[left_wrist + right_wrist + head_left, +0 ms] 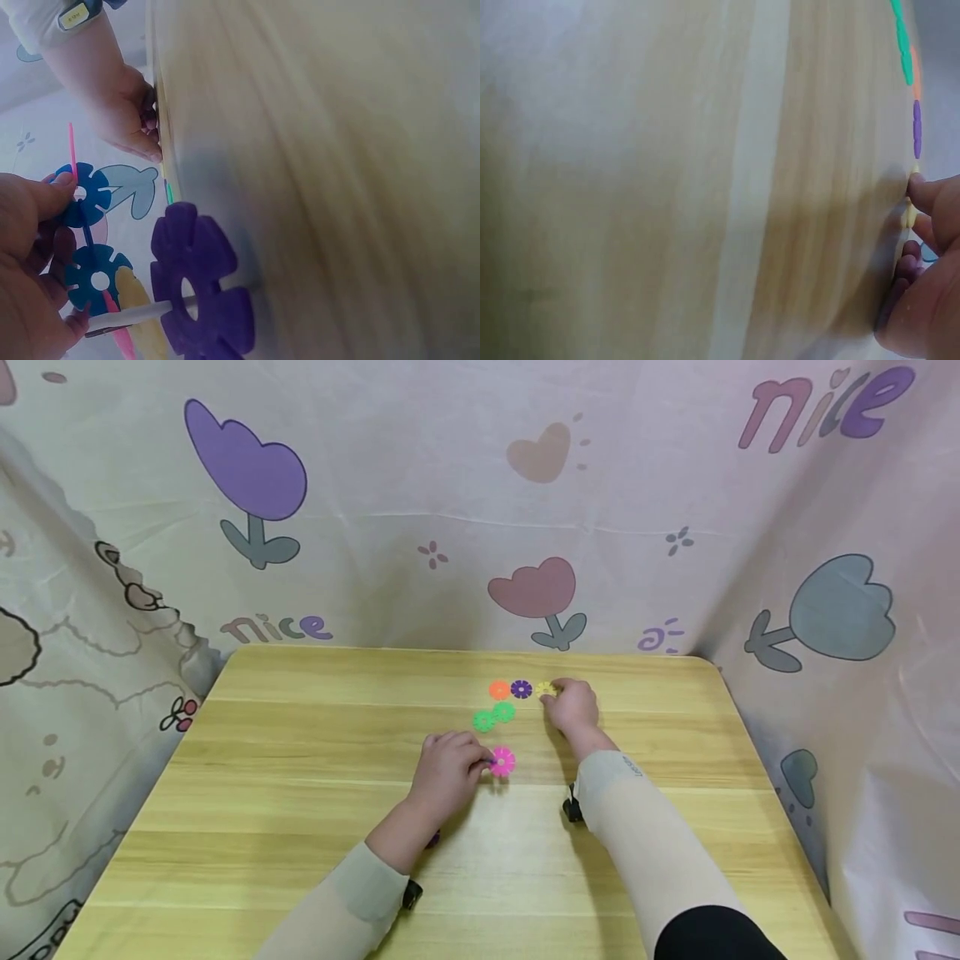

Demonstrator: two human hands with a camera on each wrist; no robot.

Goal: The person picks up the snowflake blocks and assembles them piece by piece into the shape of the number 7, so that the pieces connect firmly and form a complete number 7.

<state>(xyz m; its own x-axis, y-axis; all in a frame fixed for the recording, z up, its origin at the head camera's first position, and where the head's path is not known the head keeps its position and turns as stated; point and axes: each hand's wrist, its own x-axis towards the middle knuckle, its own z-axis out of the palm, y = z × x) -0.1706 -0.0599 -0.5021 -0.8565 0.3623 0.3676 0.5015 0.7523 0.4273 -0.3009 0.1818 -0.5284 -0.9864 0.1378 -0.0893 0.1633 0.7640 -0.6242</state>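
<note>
My left hand (448, 770) holds a joined chain of flower-shaped plastic discs over the middle of the table. Thumb and fingers grip a blue disc (91, 187) of it, with another blue disc (82, 282), a yellow disc (141, 311), a white disc (154, 312) and a large purple disc (202, 281) lower down. A pink disc (502, 762) stands out past these fingertips in the head view. Farther back, my right hand (573, 706) pinches a loose yellow disc (545, 689) at the tabletop between thumb and finger.
Left of the right hand lie a purple disc (521, 689) and an orange disc (498, 691). Two green discs (493, 717) lie just in front of them. Behind the wooden table (300, 710) hangs a printed curtain (390, 468).
</note>
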